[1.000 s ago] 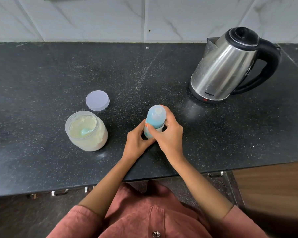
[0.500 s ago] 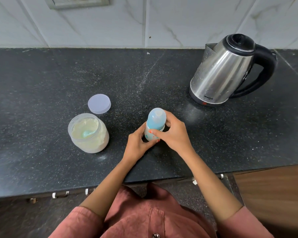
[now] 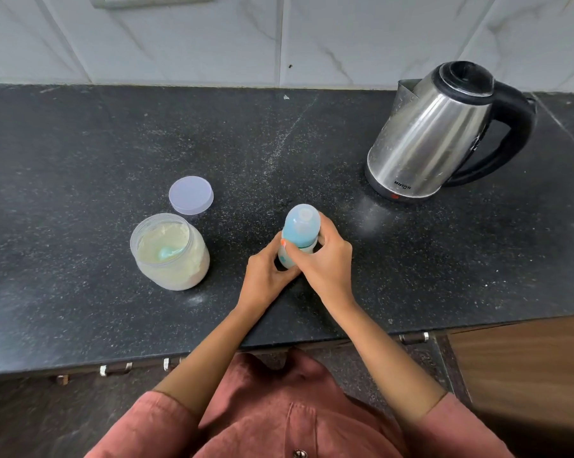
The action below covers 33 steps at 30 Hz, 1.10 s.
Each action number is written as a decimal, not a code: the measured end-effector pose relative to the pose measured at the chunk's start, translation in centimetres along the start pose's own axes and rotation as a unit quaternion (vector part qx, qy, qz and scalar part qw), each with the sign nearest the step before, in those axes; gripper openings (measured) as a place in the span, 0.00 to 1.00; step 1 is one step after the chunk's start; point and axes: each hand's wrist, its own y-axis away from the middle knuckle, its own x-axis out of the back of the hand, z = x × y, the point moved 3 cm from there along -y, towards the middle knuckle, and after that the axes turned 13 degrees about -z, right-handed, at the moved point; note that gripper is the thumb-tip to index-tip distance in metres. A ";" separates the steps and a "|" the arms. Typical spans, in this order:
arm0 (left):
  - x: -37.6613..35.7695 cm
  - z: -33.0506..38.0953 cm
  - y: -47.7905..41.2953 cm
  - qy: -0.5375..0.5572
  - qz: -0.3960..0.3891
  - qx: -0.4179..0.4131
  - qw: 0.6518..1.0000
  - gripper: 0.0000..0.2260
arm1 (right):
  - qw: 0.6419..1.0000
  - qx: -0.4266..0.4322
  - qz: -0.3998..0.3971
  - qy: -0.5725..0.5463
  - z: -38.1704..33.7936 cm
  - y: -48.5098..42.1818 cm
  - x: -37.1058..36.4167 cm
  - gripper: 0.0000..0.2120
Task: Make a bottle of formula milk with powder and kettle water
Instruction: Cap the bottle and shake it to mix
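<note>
A baby bottle (image 3: 300,231) with a blue cap stands upright on the black counter (image 3: 80,143). My left hand (image 3: 267,276) wraps its lower body and my right hand (image 3: 325,259) holds it around the blue collar. To the left stands an open clear jar of pale formula powder (image 3: 170,251) with a blue scoop lying in the powder. The jar's round lid (image 3: 191,195) lies flat just behind it. A steel electric kettle (image 3: 434,137) with a black lid and handle stands at the back right, its lid closed.
White marble wall tiles (image 3: 279,38) run along the back of the counter. The counter's front edge crosses near my body, with cabinet hinges below it and a wooden panel (image 3: 523,365) at the lower right.
My hands have kept their hold on the bottle with only slight finger shifts at the collar. The camera view has tilted, so everything sits lower in the frame.
</note>
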 end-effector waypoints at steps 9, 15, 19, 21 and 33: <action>0.2 0.1 -0.1 0.001 -0.005 0.015 1.000 0.27 | 0.996 -0.059 -0.053 -0.031 1.9 -0.5 -1.3 0.32; 1.9 -0.8 -0.1 -0.076 -0.064 0.037 0.994 0.40 | 0.994 -0.060 -0.013 -0.094 2.2 -1.3 0.7 0.18; 3.4 -1.3 -0.7 -0.155 -0.016 0.045 0.987 0.31 | 0.945 -0.137 0.016 -0.297 2.8 -2.0 3.2 0.11; 3.9 -1.5 -1.4 -0.200 0.010 0.059 0.978 0.28 | 0.904 -0.170 0.025 -0.391 2.8 -2.2 4.3 0.09; 3.3 -3.4 -3.3 -0.420 -0.024 0.143 0.896 0.25 | 0.829 -0.215 -0.136 -0.497 1.6 -0.3 3.7 0.18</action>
